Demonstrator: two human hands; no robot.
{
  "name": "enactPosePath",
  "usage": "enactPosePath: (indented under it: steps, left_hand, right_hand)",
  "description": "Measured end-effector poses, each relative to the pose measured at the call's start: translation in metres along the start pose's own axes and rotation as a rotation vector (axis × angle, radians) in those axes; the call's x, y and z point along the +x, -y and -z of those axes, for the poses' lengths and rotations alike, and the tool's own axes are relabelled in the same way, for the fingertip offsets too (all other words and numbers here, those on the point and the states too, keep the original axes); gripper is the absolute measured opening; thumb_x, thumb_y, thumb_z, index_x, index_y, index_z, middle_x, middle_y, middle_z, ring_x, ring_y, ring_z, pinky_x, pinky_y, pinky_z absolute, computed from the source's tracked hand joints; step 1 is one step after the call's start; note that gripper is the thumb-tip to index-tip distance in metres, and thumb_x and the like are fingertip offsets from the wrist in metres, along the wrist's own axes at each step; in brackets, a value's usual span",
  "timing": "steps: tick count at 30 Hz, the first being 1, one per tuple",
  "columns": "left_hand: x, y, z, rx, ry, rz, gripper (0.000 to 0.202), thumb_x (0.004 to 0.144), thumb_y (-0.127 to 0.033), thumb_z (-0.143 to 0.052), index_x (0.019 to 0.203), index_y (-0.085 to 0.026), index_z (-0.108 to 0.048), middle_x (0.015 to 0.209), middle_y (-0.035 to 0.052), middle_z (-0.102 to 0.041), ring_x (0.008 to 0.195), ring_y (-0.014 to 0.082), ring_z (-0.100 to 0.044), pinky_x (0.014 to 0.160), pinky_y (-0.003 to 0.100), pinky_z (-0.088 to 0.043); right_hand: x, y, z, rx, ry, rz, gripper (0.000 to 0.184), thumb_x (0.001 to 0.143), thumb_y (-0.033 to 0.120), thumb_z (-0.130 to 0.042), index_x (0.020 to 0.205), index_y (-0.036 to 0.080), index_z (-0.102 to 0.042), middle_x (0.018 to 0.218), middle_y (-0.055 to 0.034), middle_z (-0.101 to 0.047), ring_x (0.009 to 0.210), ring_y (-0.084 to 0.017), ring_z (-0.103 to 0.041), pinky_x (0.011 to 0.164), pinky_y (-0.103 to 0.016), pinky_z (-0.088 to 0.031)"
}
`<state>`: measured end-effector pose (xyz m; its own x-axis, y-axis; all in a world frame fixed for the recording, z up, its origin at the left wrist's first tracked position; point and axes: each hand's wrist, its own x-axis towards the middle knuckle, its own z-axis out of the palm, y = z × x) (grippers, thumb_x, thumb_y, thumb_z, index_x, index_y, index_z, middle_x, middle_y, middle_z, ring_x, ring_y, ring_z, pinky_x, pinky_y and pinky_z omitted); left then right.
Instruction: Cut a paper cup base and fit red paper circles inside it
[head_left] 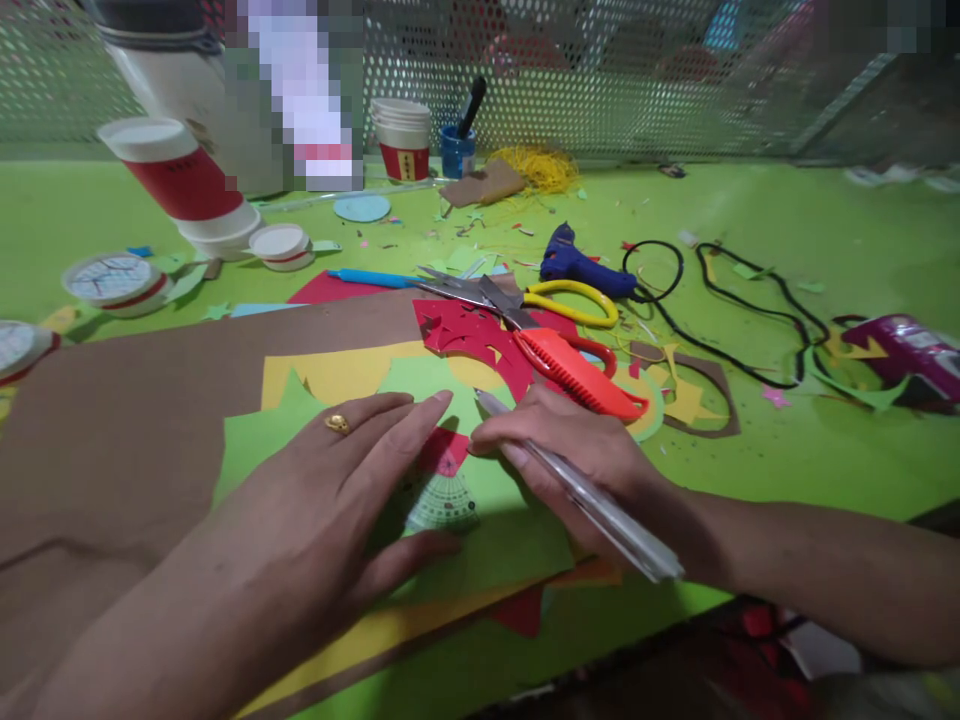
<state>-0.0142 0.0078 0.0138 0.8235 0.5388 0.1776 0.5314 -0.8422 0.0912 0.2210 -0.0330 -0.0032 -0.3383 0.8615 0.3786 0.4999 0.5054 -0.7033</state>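
Note:
My left hand (322,510), with a gold ring on one finger, lies with fingers stretched out over a light green paper sheet (510,530). Between its thumb and forefinger is a fan-shaped piece (442,500) with protractor-like markings and a red upper part. My right hand (577,450) is closed around a slim silver pen-like tool (611,510), its rear end slanting down to the right. A grey pointed tip (484,400) shows beyond the right fingers; I cannot tell whether it belongs to the same tool. Yellow paper (330,375) and brown card (135,430) lie beneath the green sheet.
Scissors with yellow handles (574,300), a red-orange handled tool (577,370) and a blue pen (375,278) lie beyond my hands. Further off are a blue glue gun (581,265) with black cord, paper cups (180,180), a blue jar (457,152) and a purple can (911,350).

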Motion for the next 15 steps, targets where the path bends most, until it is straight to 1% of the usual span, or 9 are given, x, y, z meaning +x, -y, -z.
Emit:
enactPosePath:
  steps: [4, 7, 10, 12, 15]
  left_hand:
    - [0.0008, -0.0022, -0.0027, 0.006, -0.01, 0.023, 0.07, 0.09, -0.052, -0.045, 0.145, -0.012, -0.028, 0.125, 0.0208, -0.059, 0.114, 0.0346, -0.057, 0.092, 0.048, -0.05]
    - [0.0025, -0.0043, -0.0041, 0.016, -0.034, 0.029, 0.068, 0.091, -0.052, -0.044, 0.143, -0.011, -0.031, 0.125, 0.0208, -0.06, 0.114, 0.0352, -0.057, 0.092, 0.048, -0.05]
    - [0.0058, -0.0062, -0.004, 0.01, -0.053, 0.004, 0.066, 0.092, -0.051, -0.042, 0.141, -0.008, -0.034, 0.124, 0.022, -0.06, 0.115, 0.0355, -0.056, 0.093, 0.048, -0.05]
    - [0.0078, -0.0064, -0.003, 0.014, -0.036, 0.005, 0.065, 0.092, -0.05, -0.043, 0.14, -0.007, -0.035, 0.125, 0.0223, -0.06, 0.115, 0.0345, -0.057, 0.093, 0.047, -0.05]
    - [0.0089, -0.0053, -0.0018, 0.019, -0.006, 0.037, 0.067, 0.091, -0.052, -0.045, 0.142, -0.01, -0.033, 0.128, 0.0207, -0.058, 0.116, 0.0328, -0.056, 0.095, 0.046, -0.049]
  right_hand:
    - [0.0007, 0.0006, -0.0003, 0.003, -0.029, -0.067, 0.024, 0.092, 0.007, -0.047, 0.106, 0.014, -0.065, 0.09, -0.0056, -0.068, 0.081, -0.017, -0.059, 0.072, -0.028, -0.047]
    - [0.0002, -0.0007, -0.0018, -0.03, -0.008, -0.039, 0.024, 0.093, 0.01, -0.047, 0.107, 0.012, -0.066, 0.086, -0.0064, -0.067, 0.079, -0.018, -0.057, 0.07, -0.029, -0.046]
    - [-0.0009, -0.0023, -0.0025, -0.033, -0.001, -0.034, 0.023, 0.094, 0.012, -0.048, 0.109, 0.012, -0.066, 0.088, -0.0067, -0.068, 0.078, -0.018, -0.057, 0.069, -0.029, -0.046]
    - [-0.0011, -0.0027, -0.002, -0.03, -0.008, -0.052, 0.022, 0.095, 0.014, -0.049, 0.108, 0.013, -0.066, 0.09, -0.0065, -0.068, 0.078, -0.017, -0.057, 0.069, -0.028, -0.046]
    - [-0.0001, -0.0016, -0.0001, -0.007, -0.016, -0.074, 0.021, 0.095, 0.013, -0.049, 0.107, 0.013, -0.066, 0.092, -0.0061, -0.069, 0.081, -0.016, -0.06, 0.073, -0.027, -0.047]
